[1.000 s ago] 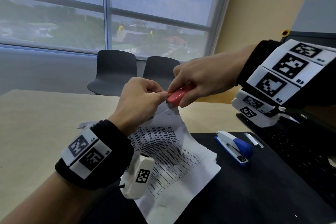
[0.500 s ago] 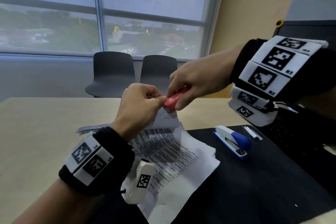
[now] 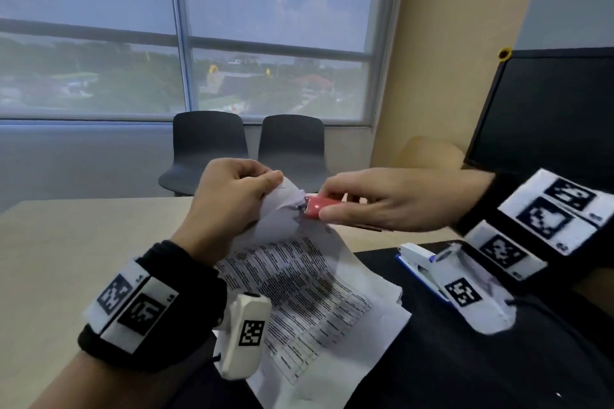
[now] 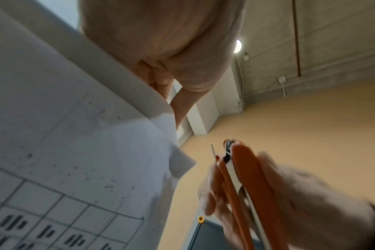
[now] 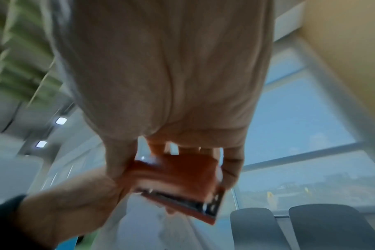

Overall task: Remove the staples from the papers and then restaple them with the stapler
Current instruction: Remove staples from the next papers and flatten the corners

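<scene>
My left hand (image 3: pixel 232 196) pinches the top corner of a stack of printed papers (image 3: pixel 299 292) and holds it lifted off the table. In my right hand (image 3: pixel 382 199) is a red staple remover (image 3: pixel 317 206), pinched between thumb and fingers, its tip just off the paper corner. The left wrist view shows the papers (image 4: pixel 75 152) from below, with the staple remover (image 4: pixel 242 177) to their right and a thin metal sliver at its tip. The right wrist view is blurred, with the staple remover (image 5: pixel 180 182) under my fingers. A white and blue stapler (image 3: pixel 418 262) lies on the black mat, partly behind my right wrist camera.
A black mat (image 3: pixel 432 359) covers the near right of the beige table (image 3: pixel 66 259). A dark monitor (image 3: pixel 548 109) stands at right. Two grey chairs (image 3: pixel 249 146) sit behind the table under the window.
My right hand has pulled the staple remover rightward and turned it level, away from the paper corner. Both hands sit lower in view. The left hand still holds the corner.
</scene>
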Motion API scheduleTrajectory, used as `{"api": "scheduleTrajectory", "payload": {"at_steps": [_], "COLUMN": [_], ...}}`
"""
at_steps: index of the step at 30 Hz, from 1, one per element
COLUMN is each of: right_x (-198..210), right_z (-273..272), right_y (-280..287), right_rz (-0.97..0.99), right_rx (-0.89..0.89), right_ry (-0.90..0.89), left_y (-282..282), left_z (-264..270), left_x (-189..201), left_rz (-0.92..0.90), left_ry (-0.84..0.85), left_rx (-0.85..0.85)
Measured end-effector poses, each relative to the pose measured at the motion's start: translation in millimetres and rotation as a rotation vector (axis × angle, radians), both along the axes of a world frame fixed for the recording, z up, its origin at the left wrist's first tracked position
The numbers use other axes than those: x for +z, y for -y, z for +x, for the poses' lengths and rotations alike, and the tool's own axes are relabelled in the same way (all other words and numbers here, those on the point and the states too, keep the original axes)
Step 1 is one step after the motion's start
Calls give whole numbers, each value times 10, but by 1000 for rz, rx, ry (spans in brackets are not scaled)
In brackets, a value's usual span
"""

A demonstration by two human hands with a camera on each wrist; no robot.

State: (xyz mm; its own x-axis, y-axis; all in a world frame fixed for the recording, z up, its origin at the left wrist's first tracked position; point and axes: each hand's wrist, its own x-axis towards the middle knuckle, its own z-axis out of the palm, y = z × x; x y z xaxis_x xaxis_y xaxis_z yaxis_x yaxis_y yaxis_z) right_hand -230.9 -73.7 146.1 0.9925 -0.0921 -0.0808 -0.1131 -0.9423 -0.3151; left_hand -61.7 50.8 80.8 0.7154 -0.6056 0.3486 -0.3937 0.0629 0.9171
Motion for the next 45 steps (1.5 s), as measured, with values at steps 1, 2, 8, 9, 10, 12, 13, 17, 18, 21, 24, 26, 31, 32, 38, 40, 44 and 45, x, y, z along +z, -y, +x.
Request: {"api": "scheduleTrajectory", "payload": {"at_steps": [1,2,8,9,10,12,13,17,18,21,24,26,31,32,38,40,44,45], "right_x": [-59,-146,-783,-857,-907,-960,-974,-1011,-1024,-1052,-1073,-1069,-1059,-1063,-1002,-966,-913,-902], "right_z": [-58,-93,101,162,218,313,348,437,448,470,489,493,482,484,465,459,484,500], "right_y": [-24,-63,-474,-530,-576,-644,-662,-680,-680,-693,-686,-684,-692,-695,-671,-668,-668,-671], "right_rz": [123,215,642,686,714,760,783,833,833,846,870,886,889,886,865,870,988,1039], "right_rx": [-58,-111,-244,-276,-300,-322,-328,-343,-351,-371,-367,-358,-360,-361,-361,-367,-423,-429], "right_ry": [96,191,571,611,650,700,714,753,760,774,774,774,780,787,794,792,771,769], "left_y": [-14,-29,-40,-33,-25,-19,-19,-14,-7,3,5,6,21,23,30,36,50,56], "left_z": [41,72,92,81,69,42,28,-6,-15,-29,-23,-19,-39,-40,-41,-36,-28,-24], "left_x": [17,27,33,30,30,34,37,28,23,9,5,0,-14,-18,-48,-49,-69,-82], "left_rz": [-7,-17,-73,-73,-67,-49,-45,-74,-84,-94,-104,-132,-174,-184,-216,-218,-219,-217], "left_ry": [-59,-112,-233,-217,-193,-149,-138,-89,-77,-49,-31,-29,49,68,180,222,280,285], "left_rx": [-1,-8,-63,-59,-56,-58,-63,-52,-47,-41,-36,-34,-5,-3,14,23,59,70]}}
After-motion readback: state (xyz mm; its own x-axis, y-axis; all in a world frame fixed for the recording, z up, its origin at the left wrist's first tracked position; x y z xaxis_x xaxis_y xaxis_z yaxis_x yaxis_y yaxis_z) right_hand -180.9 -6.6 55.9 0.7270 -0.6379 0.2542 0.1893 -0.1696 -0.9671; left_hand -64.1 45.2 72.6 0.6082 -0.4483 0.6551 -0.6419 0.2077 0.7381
